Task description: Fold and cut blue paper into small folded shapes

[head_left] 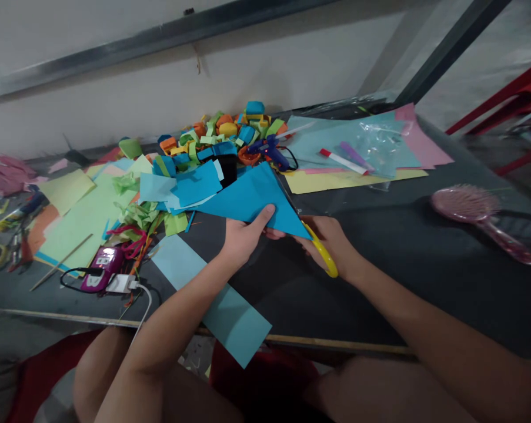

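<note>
A bright blue sheet of paper (251,197) is held above the dark table, shaped like a triangle toward me. My left hand (247,232) pinches its lower edge, thumb on top and fingers beneath. My right hand (327,238) is closed around yellow-handled scissors (324,255) at the sheet's right corner. The dark blades run along the paper's right edge, partly hidden by it. Under my left forearm lies a light blue paper strip (236,320), its near end jutting past the table edge.
Folded colourful paper pieces (221,135) are heaped at the back, beside a blue glue gun (271,153). Large paper sheets (336,141) carry a red-and-white marker (344,161). A pink hairbrush (466,205) lies right; a purple power strip (102,267) with a white charger (122,283) lies left.
</note>
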A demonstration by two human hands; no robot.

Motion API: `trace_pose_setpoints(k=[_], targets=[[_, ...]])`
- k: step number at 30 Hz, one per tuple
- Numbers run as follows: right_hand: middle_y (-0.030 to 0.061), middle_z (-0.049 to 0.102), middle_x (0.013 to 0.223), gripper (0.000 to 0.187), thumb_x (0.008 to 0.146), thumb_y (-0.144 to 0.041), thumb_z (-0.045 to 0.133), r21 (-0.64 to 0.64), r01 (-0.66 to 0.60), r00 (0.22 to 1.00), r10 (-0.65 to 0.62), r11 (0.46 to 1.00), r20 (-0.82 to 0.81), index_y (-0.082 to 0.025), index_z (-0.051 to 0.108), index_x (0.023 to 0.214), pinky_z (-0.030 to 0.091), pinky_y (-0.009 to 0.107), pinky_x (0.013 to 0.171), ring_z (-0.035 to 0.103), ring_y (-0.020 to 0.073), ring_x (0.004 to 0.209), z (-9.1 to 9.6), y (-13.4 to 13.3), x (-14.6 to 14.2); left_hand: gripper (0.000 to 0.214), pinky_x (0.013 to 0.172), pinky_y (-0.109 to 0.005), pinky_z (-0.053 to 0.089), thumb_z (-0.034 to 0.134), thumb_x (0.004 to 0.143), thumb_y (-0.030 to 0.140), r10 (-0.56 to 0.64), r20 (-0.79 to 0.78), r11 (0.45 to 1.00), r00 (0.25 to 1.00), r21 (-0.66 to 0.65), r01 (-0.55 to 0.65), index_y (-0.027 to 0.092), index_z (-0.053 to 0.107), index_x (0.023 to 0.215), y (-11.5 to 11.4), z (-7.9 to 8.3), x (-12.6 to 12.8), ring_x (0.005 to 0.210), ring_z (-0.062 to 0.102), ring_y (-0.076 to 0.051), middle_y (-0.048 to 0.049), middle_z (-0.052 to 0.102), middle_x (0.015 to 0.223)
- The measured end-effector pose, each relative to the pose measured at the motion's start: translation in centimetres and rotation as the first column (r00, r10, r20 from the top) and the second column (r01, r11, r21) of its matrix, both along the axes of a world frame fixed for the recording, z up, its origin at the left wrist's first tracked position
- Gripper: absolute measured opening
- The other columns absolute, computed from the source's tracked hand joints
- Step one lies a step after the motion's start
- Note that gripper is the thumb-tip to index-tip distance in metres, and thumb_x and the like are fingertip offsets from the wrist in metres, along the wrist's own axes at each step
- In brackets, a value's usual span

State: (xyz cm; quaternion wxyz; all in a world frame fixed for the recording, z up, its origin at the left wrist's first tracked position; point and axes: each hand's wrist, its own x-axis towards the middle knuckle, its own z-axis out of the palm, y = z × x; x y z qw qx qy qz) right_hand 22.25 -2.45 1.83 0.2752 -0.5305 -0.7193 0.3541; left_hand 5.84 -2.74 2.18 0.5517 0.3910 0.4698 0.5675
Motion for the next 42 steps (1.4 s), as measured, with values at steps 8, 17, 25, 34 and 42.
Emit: trace_pose_setpoints(k=[8, 17, 25, 34, 42], targets=[[0.0035, 0.056, 0.053, 0.043, 0.078, -0.058, 0.057, 0.014, 0.009, 0.999, -0.008, 1.000, -0.039, -0.018, 0.058, 0.065, 0.037, 0.027, 0.047, 0.055, 0.0171, 0.050, -0.4, 0.0, 0.0, 0.049, 0.051, -0.027, 0.059, 0.080, 0.063, 0.055, -0.012, 0.004, 1.000, 1.000, 0.012, 0.012, 0.012, 0.064, 0.078, 0.1, -0.2, -0.1, 0.047, 0.065, -0.016, -0.0063, 0.069, 0.062], [0.0029, 0.052, 0.051, 0.043, 0.078, -0.058, 0.055, 0.013, 0.008, 0.998, -0.007, 1.000, -0.061, -0.019, 0.054, 0.061, 0.035, 0.026, 0.046, 0.054, 0.0168, 0.050, 0.6, -0.2, -0.4, 0.045, 0.048, -0.027, 0.058, 0.080, 0.064, 0.052, 0.019, -0.020, 0.999, 1.000, 0.033, -0.018, 0.013, 0.064, 0.079, 0.1, 0.3, -0.2, 0.046, 0.065, -0.016, -0.0065, 0.070, 0.063], [0.0026, 0.055, 0.054, 0.040, 0.081, -0.054, 0.055, 0.016, -0.021, 0.992, 0.023, 1.000, -0.122, -0.017, 0.055, 0.065, 0.036, 0.025, 0.049, 0.054, 0.0157, 0.052, 0.5, -0.4, -0.5, 0.043, 0.046, -0.024, 0.057, 0.080, 0.065, 0.051, 0.020, -0.017, 0.999, 1.000, 0.047, -0.019, 0.014, 0.062, 0.078, 0.1, 0.3, -0.1, 0.044, 0.064, -0.015, -0.0051, 0.069, 0.061], [0.0040, 0.053, 0.051, 0.041, 0.080, -0.056, 0.055, -0.015, -0.014, 0.996, 0.013, 1.000, -0.092, -0.020, 0.052, 0.060, 0.035, 0.027, 0.047, 0.056, 0.0187, 0.051, 1.0, -0.4, -0.5, 0.045, 0.048, -0.026, 0.057, 0.080, 0.065, 0.052, 0.004, -0.027, 0.999, 1.000, 0.050, -0.003, 0.014, 0.062, 0.081, 0.0, 0.5, -0.1, 0.045, 0.065, -0.016, -0.0046, 0.069, 0.061], [0.0043, 0.053, 0.050, 0.049, 0.079, -0.065, 0.050, -0.002, -0.014, 0.999, 0.014, 1.000, -0.048, -0.021, 0.053, 0.060, 0.036, 0.028, 0.048, 0.059, 0.0208, 0.052, 1.3, -0.4, -0.6, 0.044, 0.046, -0.025, 0.056, 0.080, 0.065, 0.051, 0.022, -0.021, 0.999, 1.000, 0.048, -0.021, 0.014, 0.061, 0.081, 0.1, 0.4, 0.0, 0.044, 0.064, -0.015, -0.0049, 0.070, 0.062]])
